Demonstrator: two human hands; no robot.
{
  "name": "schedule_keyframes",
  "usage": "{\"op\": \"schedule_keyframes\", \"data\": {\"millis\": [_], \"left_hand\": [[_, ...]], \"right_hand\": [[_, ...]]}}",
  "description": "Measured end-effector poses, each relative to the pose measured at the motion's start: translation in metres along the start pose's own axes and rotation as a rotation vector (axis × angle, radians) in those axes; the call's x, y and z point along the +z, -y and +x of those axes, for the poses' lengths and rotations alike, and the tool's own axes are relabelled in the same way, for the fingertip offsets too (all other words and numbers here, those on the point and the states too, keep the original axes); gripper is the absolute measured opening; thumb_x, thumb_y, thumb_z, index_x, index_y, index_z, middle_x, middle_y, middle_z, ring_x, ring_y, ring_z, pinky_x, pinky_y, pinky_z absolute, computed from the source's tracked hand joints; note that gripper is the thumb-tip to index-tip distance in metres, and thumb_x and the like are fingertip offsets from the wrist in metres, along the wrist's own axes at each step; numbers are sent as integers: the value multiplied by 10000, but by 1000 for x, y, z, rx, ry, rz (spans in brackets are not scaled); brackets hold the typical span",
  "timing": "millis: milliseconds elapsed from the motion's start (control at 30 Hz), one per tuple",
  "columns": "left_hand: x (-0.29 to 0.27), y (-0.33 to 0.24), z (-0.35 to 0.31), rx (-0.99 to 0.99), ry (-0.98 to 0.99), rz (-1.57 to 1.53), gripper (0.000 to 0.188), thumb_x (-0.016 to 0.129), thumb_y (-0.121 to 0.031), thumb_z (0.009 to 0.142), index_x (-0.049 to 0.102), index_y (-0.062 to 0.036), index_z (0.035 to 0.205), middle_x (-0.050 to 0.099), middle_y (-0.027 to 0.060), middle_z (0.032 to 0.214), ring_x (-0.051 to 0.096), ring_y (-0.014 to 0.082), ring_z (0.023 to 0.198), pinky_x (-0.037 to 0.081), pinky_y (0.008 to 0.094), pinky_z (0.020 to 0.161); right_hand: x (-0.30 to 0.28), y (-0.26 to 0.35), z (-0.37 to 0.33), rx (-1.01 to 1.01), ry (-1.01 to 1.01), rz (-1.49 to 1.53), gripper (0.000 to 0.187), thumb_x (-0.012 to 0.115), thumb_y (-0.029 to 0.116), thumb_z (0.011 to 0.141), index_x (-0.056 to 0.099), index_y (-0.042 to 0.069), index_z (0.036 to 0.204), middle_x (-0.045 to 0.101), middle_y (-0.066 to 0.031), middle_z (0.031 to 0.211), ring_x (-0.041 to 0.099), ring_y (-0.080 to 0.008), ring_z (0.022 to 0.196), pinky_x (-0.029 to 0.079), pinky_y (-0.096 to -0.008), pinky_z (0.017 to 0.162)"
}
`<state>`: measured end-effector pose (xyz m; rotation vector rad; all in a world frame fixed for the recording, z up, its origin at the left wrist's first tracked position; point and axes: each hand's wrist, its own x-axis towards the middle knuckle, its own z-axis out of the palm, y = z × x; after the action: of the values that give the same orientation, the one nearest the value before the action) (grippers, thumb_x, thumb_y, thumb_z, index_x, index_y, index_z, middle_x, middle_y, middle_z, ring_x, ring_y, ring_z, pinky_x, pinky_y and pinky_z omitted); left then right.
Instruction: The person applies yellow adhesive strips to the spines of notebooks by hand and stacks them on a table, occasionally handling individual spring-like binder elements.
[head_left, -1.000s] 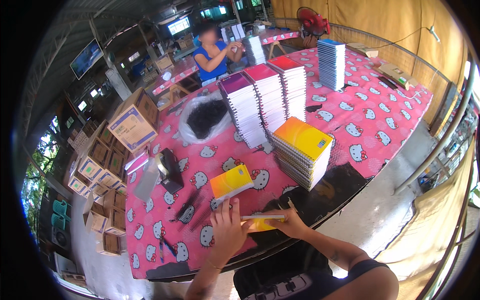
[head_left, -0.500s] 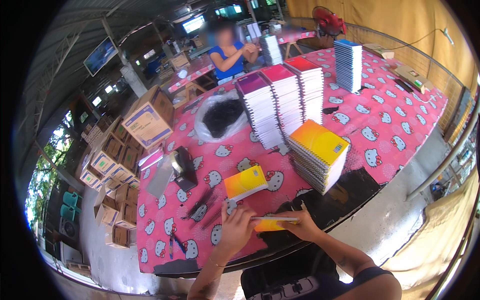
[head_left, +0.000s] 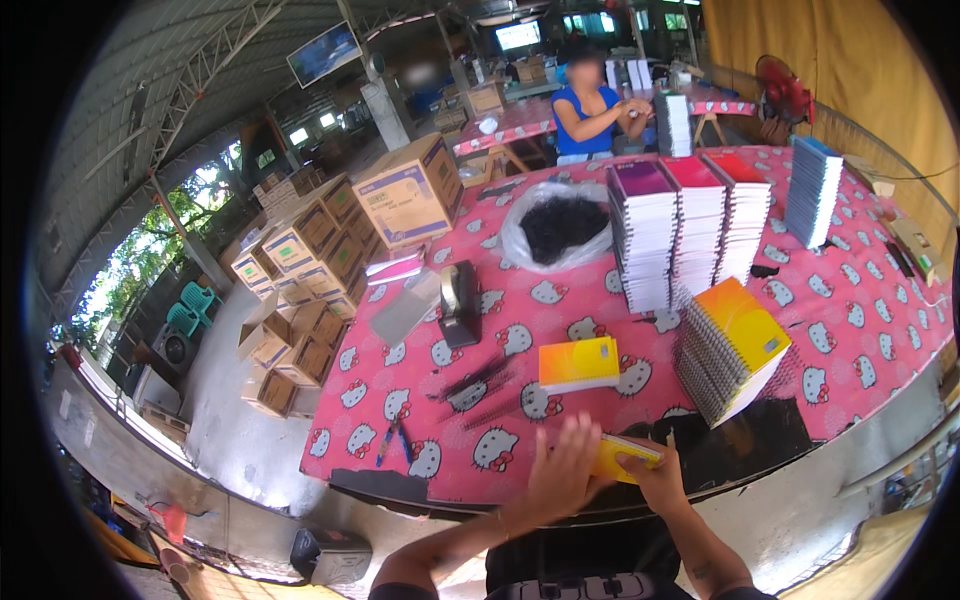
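Observation:
My left hand (head_left: 563, 470) and my right hand (head_left: 652, 478) hold a yellow spiral notebook (head_left: 622, 457) between them at the near edge of the table. The left hand's fingers spread over its left part; the right hand grips its right end. Just beyond lies a small stack of yellow-orange notebooks (head_left: 579, 363). To the right leans a taller pile of orange-covered spiral notebooks (head_left: 730, 345).
The table has a pink cartoon-cat cloth (head_left: 500, 330). On it stand tall stacks of purple and red notebooks (head_left: 690, 225), a blue-topped stack (head_left: 812, 190), a bag of black coils (head_left: 560, 228), a tape dispenser (head_left: 460, 303) and pens (head_left: 392, 442). Cardboard boxes (head_left: 310, 270) sit left. Another person (head_left: 590, 105) works behind.
The camera has tilted, so the table appears higher and farther. My hands stay on the yellow notebook, and the left hand's fingers have shifted over it.

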<state>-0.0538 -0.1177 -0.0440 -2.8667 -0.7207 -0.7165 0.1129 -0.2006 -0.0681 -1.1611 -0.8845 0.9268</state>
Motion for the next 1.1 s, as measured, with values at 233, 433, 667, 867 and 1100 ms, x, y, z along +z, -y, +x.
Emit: {"op": "schedule_keyframes", "data": {"millis": [233, 433, 667, 867, 1100], "left_hand": [[36, -10, -23, 55, -71, -53, 813, 364, -632, 998, 415, 26, 1472, 397, 239, 1543, 329, 374, 1470, 165, 632, 1160], [37, -8, -20, -63, -64, -160, 808, 435, -595, 991, 381, 49, 1477, 353, 257, 1564, 308, 395, 1478, 133, 692, 1139], [23, 47, 9, 116, 150, -214, 437, 560, -385, 990, 603, -26, 1235, 520, 143, 1411, 391, 323, 1431, 114, 685, 1162], [30, 2, -1, -5, 107, -47, 725, 494, -500, 992, 412, 58, 1448, 368, 260, 1542, 299, 431, 1470, 109, 687, 1154], [30, 7, 26, 14, 146, 17, 911, 390, -628, 989, 285, 118, 1502, 274, 351, 1563, 222, 480, 1492, 88, 698, 1155]], "right_hand": [[-7, -2, 6, -12, 43, -88, 259, 692, 49, 935, 698, -43, 1177, 734, -76, 1055, 653, -99, 940, 524, -255, 853], [-13, 6, 10, -13, 78, -201, 251, 690, 23, 924, 714, -12, 1172, 747, -89, 1058, 660, -96, 916, 535, -255, 836], [-24, -26, 21, -84, 180, -231, 262, 707, 48, 915, 716, 6, 1173, 751, -80, 1008, 656, -91, 845, 535, -256, 777], [-21, -33, 17, -75, 124, -265, 284, 709, 78, 913, 706, 8, 1188, 763, -122, 1033, 706, -126, 906, 543, -280, 813], [-22, -20, 20, -59, 170, -404, 325, 700, 68, 909, 692, 29, 1231, 761, -118, 1070, 705, -118, 952, 554, -301, 841]]}}
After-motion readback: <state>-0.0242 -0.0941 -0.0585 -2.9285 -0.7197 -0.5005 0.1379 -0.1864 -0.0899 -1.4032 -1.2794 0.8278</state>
